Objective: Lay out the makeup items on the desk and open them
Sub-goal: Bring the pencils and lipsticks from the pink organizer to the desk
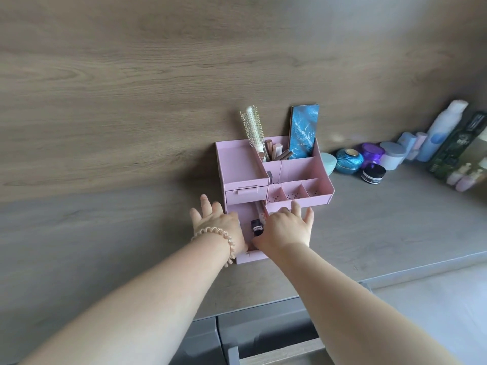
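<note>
Fingers [208, 206] of the left hand [221, 227] are spread flat, grasping nothing, over the left edge of the pulled-out lower drawer [250, 255] of a pink plastic desk organiser [238, 164]. The right hand [286, 229] is likewise splayed and empty, its fingertips reaching the organiser's front tray, its thumb side near a black-capped lipstick-like tube [257, 227] lying in the drawer beside a clear slim tube [259, 209]. A coiled beige hair tie [232, 247] circles the left wrist.

Judging from this, nothing has been laid out yet. The drawer hangs far out; pressing down on it could tip the light organiser forward or pull the drawer free, spilling the small, smooth tubes, which would roll on the matte grey wood-grain desk [395, 219].

Behind stand a bristly cream round hairbrush [253, 127], a glossy blue rectangular palette [303, 133] and several pinkish tubes [275, 151]. To the right, squat round jars [349, 160] and tall bottles [442, 127] line the wall.
</note>
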A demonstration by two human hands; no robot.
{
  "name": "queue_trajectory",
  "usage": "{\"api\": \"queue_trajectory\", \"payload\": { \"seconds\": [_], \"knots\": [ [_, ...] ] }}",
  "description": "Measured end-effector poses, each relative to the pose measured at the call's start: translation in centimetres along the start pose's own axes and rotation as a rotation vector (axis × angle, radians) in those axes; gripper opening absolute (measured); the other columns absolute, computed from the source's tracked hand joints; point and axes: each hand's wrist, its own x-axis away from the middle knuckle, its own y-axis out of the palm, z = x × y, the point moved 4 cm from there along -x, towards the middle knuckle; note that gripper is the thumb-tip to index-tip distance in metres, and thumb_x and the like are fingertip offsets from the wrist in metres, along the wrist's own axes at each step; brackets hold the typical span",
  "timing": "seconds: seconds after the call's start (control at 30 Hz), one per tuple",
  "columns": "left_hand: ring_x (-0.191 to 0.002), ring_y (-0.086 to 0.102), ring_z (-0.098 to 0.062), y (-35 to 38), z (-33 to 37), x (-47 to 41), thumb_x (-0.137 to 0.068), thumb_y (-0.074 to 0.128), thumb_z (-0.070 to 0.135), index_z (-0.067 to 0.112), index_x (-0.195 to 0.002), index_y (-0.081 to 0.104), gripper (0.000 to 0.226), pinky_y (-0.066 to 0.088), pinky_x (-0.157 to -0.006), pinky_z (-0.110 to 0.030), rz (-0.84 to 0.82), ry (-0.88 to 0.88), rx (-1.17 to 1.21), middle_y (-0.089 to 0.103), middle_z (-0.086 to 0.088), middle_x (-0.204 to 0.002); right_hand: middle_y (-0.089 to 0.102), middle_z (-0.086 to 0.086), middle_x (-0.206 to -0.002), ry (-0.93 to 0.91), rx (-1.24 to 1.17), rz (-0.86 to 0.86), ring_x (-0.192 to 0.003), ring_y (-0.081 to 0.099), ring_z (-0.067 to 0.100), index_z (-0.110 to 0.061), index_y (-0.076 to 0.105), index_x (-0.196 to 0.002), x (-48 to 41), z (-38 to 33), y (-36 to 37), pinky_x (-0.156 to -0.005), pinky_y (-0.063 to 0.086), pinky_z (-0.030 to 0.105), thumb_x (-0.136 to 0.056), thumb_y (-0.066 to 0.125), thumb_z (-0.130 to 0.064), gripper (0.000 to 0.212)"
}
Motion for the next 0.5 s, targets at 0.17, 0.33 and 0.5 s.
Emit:
{"api": "queue_trajectory", "payload": {
  "seconds": [0.17, 0.33, 0.5],
  "knots": [
    [-0.141, 0.005, -0.036, 0.6, 0.1, 0.2, -0.075, 0.054, 0.032, 0.027, -0.109, 0.048, 0.035, 0.019, -0.103, -0.049, 0.092, -0.054, 0.132, 0.043, -0.008, -0.128, 0.054, 0.004, -0.124, 0.016, -0.045, 0.105, -0.137, 0.021, 0.029, -0.024, 0.065, -0.103, 0.7, 0.1, -0.3, -0.113, 0.008, 0.052, -0.078, 0.051, -0.050, 0.039],
    [-0.101, 0.037, -0.024, -0.3, 0.3, 1.3, -0.068, 0.062, 0.029, 0.027, -0.095, 0.043, 0.033, 0.024, -0.075, -0.034, 0.394, 0.015, 0.121, 0.046, 0.002, -0.098, 0.062, -0.001, -0.099, 0.071, -0.253, 0.303, -0.124, 0.038, 0.026, -0.022, 0.066, -0.079, 1.8, 0.7, -0.6, -0.104, 0.022, 0.042, -0.071, 0.054, -0.046, 0.027],
    [-0.088, 0.050, -0.025, -0.5, 0.8, 1.6, -0.070, 0.052, 0.006, 0.025, -0.099, 0.036, 0.039, 0.022, -0.071, -0.036, 0.466, 0.114, 0.126, 0.064, 0.002, -0.080, 0.051, -0.011, -0.066, 0.235, -0.557, 0.348, -0.120, 0.043, 0.022, -0.025, 0.066, -0.080, 3.6, 0.9, -0.6, -0.109, 0.015, 0.044, -0.075, 0.055, -0.039, 0.018]
  ]
}}
